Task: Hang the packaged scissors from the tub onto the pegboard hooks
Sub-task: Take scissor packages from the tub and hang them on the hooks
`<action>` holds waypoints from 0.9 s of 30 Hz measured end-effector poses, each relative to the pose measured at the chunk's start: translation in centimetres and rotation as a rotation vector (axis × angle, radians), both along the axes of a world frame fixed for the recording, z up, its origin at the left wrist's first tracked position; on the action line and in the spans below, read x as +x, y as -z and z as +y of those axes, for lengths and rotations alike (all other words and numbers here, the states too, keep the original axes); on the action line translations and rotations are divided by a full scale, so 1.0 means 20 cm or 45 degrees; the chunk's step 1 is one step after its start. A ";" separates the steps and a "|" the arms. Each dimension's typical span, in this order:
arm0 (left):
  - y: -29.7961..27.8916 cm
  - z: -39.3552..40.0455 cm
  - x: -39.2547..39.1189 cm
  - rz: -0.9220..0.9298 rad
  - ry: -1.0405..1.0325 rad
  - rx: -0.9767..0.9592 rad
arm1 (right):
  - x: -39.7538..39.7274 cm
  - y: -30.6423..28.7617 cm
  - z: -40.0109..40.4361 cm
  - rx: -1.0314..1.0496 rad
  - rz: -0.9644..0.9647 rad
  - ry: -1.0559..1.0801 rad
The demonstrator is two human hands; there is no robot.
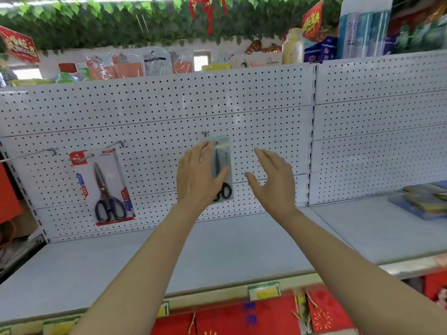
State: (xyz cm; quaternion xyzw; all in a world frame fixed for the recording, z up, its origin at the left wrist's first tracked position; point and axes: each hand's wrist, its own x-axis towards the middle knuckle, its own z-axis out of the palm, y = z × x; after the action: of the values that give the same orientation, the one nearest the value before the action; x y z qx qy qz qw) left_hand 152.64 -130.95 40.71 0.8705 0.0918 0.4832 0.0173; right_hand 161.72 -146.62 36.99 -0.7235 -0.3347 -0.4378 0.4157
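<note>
We find the left hand (197, 176) clasping the scissors pack (222, 165), long axis upright, its top just below the hook (206, 134); right hand (271, 180) spread, empty, beside.

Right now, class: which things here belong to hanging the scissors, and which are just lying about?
Job: left hand holding scissors pack; hook; hung scissors pack; pegboard; right hand.

Lying about: shelf; red packets; blue stack.
</note>
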 end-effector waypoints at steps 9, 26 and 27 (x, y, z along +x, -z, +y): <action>0.21 -0.54 -0.14 0.115 0.106 0.201 | -0.17 0.16 -0.62 -0.178 -0.216 0.180; 1.75 -2.06 -0.04 0.831 0.522 -0.063 | -0.33 1.64 -2.14 -0.598 0.480 0.619; 1.85 -2.11 -0.05 0.875 0.539 -0.074 | -0.36 1.74 -2.20 -0.624 0.537 0.637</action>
State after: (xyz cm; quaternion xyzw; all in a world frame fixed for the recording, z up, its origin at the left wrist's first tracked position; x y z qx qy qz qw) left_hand 151.64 -173.20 3.64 0.9802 -0.0756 0.1470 0.1092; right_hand 154.60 -190.64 2.23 -0.9341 -0.1504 -0.2747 0.1712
